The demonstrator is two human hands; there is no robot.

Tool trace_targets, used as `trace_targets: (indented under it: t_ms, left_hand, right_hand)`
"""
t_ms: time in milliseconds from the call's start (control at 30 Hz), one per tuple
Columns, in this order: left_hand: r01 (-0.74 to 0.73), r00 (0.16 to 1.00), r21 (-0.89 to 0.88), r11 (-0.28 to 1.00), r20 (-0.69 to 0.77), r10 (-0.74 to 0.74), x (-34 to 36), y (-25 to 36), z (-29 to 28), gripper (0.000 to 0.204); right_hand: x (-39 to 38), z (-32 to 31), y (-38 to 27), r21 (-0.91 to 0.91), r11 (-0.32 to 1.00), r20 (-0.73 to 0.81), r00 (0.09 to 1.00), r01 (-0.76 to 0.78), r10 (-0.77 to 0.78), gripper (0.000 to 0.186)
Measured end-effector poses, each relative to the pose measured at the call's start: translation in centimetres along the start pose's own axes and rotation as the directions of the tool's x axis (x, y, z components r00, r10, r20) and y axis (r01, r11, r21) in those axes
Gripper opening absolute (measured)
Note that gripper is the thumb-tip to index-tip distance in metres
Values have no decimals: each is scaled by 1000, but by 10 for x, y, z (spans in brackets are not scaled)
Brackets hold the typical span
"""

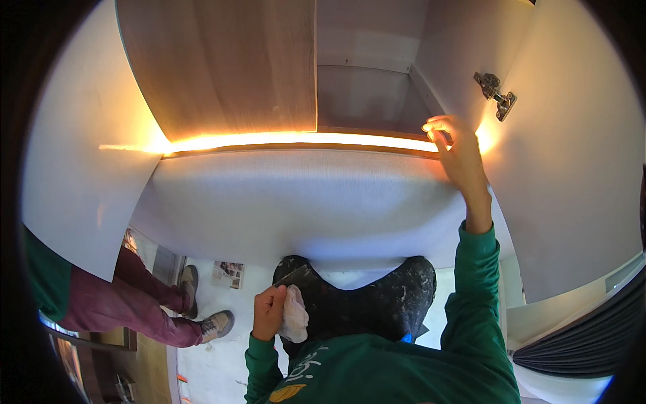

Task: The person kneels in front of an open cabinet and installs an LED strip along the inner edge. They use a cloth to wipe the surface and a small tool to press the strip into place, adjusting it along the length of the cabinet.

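Observation:
My right hand (452, 148) is raised at the right end of the glowing light strip (350, 140), its fingers loosely bent and apart from the thumb, with nothing visible between them. Just above is an open cabinet compartment (367, 94) beside a wood-faced panel (215, 67). Low at the centre, my left hand (268, 311) grips a crumpled white cloth (295, 316) and a thin dark flat piece (293, 276), held by my dark, paint-spotted trousers.
White open doors (87, 141) flank the cabinet, the right one with a metal hinge (498, 97). A pale padded-looking front (303, 195) spans below the strip. A co-worker's legs (141, 303) stand at lower left near a paper (227, 275); dark pleated fabric (579, 337) hangs lower right.

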State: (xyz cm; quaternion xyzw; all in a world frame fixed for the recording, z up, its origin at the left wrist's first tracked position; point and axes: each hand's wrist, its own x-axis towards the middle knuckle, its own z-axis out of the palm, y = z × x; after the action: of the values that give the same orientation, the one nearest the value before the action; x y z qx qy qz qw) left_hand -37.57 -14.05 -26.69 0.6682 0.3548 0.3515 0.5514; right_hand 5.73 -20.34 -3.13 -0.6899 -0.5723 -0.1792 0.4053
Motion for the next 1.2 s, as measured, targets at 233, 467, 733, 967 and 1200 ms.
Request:
trace_targets:
  t_ms: [233,467,733,967,1200]
  left_hand:
    - [36,999,-6,999,16,-36,-1,2,-7,41]
    - [26,1000,-2,1000,13,-26,4,3,2,44]
    - [52,999,12,999,6,-52,4,4,2,42]
    - [78,996,3,997,32,-78,9,8,4,39]
    - [54,994,-68,996,102,-47,12,10,14,38]
  right_hand:
    - [2,-4,36,8,1000,194,981,-28,26,17]
    - [9,-1,30,78,997,286,958,-4,-18,17]
    - [8,1,30,-33,985,255,954,168,-154,18]
    - [5,-1,27,-70,987,232,965,142,-122,19]
    - [6,-3,29,-81,984,285,949,160,-131,19]
